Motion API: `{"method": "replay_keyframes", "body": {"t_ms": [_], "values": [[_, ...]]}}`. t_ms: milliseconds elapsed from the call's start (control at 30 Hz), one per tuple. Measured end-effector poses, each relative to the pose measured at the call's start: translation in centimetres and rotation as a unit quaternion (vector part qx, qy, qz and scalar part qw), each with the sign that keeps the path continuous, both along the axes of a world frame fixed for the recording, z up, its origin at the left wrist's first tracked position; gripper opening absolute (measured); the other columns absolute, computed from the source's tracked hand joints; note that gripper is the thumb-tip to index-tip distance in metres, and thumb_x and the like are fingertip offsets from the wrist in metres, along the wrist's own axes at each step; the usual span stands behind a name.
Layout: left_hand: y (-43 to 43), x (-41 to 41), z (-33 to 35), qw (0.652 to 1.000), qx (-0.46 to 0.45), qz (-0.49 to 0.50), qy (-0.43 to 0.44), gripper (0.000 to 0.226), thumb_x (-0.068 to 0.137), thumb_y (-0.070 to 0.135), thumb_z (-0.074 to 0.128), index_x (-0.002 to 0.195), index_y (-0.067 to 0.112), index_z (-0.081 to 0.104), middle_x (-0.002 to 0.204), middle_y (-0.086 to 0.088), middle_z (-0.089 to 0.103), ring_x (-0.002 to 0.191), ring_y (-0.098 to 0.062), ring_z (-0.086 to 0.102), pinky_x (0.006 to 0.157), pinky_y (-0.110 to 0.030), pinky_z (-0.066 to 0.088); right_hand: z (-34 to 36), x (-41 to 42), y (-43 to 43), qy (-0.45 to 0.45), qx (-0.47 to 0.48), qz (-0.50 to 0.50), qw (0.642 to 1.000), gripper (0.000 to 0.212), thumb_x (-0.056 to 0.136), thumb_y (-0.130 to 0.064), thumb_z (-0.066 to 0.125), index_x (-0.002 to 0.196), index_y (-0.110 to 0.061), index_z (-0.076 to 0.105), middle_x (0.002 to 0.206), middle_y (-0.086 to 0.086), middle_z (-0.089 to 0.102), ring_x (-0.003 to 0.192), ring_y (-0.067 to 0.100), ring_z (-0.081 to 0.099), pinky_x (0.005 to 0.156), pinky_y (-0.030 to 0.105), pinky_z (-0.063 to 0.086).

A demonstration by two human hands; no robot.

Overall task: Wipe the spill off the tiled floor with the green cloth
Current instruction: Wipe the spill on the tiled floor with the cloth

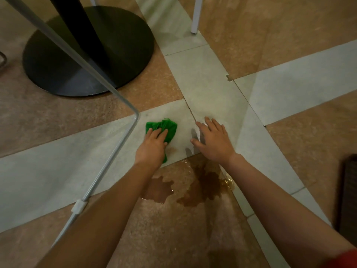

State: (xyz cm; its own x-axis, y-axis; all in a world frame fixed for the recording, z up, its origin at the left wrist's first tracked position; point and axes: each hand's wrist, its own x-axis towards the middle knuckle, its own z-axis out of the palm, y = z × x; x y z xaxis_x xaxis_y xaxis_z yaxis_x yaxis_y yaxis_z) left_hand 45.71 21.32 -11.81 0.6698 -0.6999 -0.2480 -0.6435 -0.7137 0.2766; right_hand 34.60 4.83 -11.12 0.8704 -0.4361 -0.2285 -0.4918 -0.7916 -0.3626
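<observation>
Head view: left hand (152,145) presses bunched green cloth (168,129) down with fairly straight fingers. Right hand (214,141) splayed, empty, on tiled floor (210,84). Spill (204,183) lies behind the fingers, wrist-side, running crosswise between the forearms. Cloth probably needs dragging back.

black table base (87,60), white chair leg (196,16)
</observation>
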Motion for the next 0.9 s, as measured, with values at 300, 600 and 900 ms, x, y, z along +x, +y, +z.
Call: {"method": "replay_keyframes", "body": {"t_ms": [300, 600, 900], "values": [[-0.1, -2.1, -0.2, 0.999, -0.004, -0.050, 0.012, 0.048, 0.100, 0.026, 0.033, 0.147, 0.021, 0.022, 0.154, -0.004, 0.022, 0.144, -0.026, 0.011, 0.115, -0.035, 0.014, 0.2, 0.0, -0.2, -0.018, 0.033, -0.025, 0.999, 0.062, 0.094, -0.045, 0.043, 0.147, -0.020, 0.024, 0.157, 0.012, 0.011, 0.145, 0.028, 0.003, 0.117, 0.042, 0.005], [-0.3, -1.8, 0.1, 1.000, 0.011, 0.004, 0.001, 0.049, 0.101, 0.028, 0.032, 0.147, 0.020, 0.020, 0.155, -0.006, 0.019, 0.143, -0.029, 0.010, 0.115, -0.037, 0.017, 0.5, -0.7, -1.5, -0.009, 0.035, -0.044, 0.998, 0.061, 0.094, -0.046, 0.041, 0.147, -0.021, 0.023, 0.158, 0.011, 0.008, 0.145, 0.028, 0.000, 0.117, 0.041, 0.003], [-2.3, 0.2, 0.1, 0.999, 0.007, -0.035, 0.037, 0.047, 0.099, 0.029, 0.038, 0.145, 0.028, 0.027, 0.153, 0.003, 0.027, 0.143, -0.026, 0.014, 0.112, -0.038, 0.023, 0.6, -0.7, -1.9, -0.020, 0.086, -0.061, 0.994, 0.063, 0.094, -0.044, 0.045, 0.148, -0.022, 0.022, 0.158, 0.009, 0.003, 0.145, 0.027, -0.005, 0.116, 0.036, 0.004]]}}
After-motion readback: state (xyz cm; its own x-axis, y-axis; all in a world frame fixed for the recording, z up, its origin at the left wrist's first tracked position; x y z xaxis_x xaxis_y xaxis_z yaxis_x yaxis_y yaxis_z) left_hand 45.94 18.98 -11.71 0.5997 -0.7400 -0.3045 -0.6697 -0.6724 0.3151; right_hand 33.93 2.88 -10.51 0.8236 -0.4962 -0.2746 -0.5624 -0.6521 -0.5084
